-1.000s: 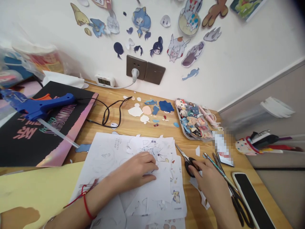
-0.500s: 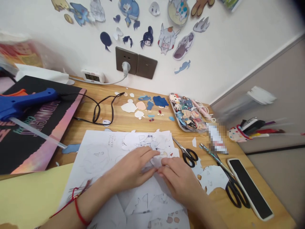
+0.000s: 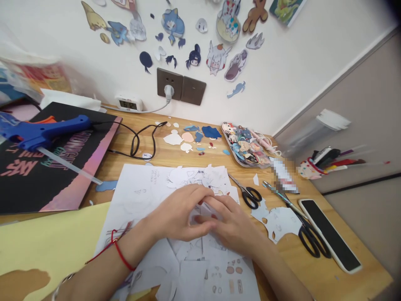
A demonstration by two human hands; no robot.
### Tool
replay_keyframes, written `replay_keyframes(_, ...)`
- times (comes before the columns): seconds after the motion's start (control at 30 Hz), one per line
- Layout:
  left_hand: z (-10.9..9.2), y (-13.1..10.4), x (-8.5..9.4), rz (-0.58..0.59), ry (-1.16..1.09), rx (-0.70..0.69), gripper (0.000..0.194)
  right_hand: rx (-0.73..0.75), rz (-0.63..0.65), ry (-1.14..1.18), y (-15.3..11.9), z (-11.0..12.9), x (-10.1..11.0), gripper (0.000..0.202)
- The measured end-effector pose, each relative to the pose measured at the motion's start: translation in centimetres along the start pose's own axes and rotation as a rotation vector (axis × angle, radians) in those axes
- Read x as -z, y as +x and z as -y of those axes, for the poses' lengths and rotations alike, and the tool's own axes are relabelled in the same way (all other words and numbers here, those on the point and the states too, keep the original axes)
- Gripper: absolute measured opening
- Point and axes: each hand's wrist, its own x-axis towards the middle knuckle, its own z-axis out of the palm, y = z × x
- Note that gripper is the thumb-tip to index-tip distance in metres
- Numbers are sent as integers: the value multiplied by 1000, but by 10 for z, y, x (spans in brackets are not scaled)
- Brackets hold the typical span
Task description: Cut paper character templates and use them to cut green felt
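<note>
White printed sheets [image 3: 134, 209] with line drawings lie on the wooden table below both hands. Above them, my left hand [image 3: 181, 213], with red cords at its wrist, has its fingers bent toward the right hand. My right hand [image 3: 233, 225] meets it, and the fingertips touch or overlap. Both hands look closed around the same spot; whatever is pinched there is hidden or too small to name. Small black-handled scissors [image 3: 250, 196] rest just right of the sheets.
A blue glue gun [image 3: 46, 131] lies on a black folder [image 3: 25, 184] at left. Paper cutouts [image 3: 173, 138] are near the wall. At right are a sticker-filled tray [image 3: 242, 146], larger scissors [image 3: 313, 238], a white-framed black object [image 3: 330, 234] and a pen holder [image 3: 308, 169].
The view has shifted slightly. My hands have come closer, with the right fingers now overlapping the left ones. The pale paper piece seen between them earlier is mostly hidden.
</note>
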Motion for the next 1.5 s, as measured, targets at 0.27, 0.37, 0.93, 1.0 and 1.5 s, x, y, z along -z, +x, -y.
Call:
replay_keyframes(0.27, 4, -1, -4, 96, 31, 109, 42, 26, 0, -130, -2, 0, -8, 32)
replay_keyframes(0.37, 7, -3, -7, 96, 124, 93, 35, -11, -45, -161, -2, 0, -7, 23)
replay_keyframes(0.93, 12, -6, -14, -182, 287, -26, 46, -132, 290, 157, -13, 0, 20, 46)
replay_keyframes(1.0, 13, -6, -14, -196, 285, -37, 46, -81, 226, 111, -13, -1, 16, 35)
replay_keyframes(1.5, 15, -7, -15, -264, 238, -42, 45, -361, -376, 59, -19, -4, 20, 14)
